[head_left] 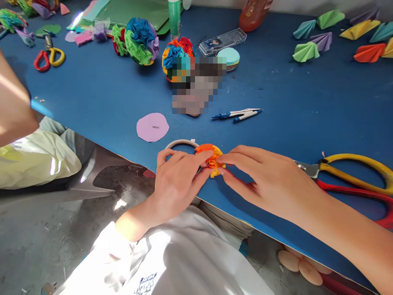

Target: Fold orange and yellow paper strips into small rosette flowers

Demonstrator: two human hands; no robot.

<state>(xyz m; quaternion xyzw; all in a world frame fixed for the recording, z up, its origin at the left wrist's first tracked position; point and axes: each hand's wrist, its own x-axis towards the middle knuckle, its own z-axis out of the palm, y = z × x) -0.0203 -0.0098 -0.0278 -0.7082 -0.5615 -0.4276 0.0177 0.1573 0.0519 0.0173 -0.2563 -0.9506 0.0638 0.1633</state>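
Between my two hands, just above the table's near edge, is a small ruffled orange and yellow paper flower (215, 157). My left hand (179, 176) pinches it from the left, thumb and fingers closed on its folds. From the right, my right hand (260, 174) grips its edge between thumb and forefinger. A roll of tape (181, 142) lies behind my left hand, partly covered by it. Scissors with yellow and red handles (353, 164) lie beyond my right hand, their blades mostly hidden under it. A flat purple paper circle (152, 127) rests left of the tape.
On the blue table (107, 98) lie a compass (238, 114), a blurred phone-like object (196, 92), ruffled paper balls (141, 41), a glue stick (175, 18), a stack of paper circles (229, 57), smaller scissors (49, 55) and folded paper pieces (307, 50). Another person's arm (14, 98) is at left.
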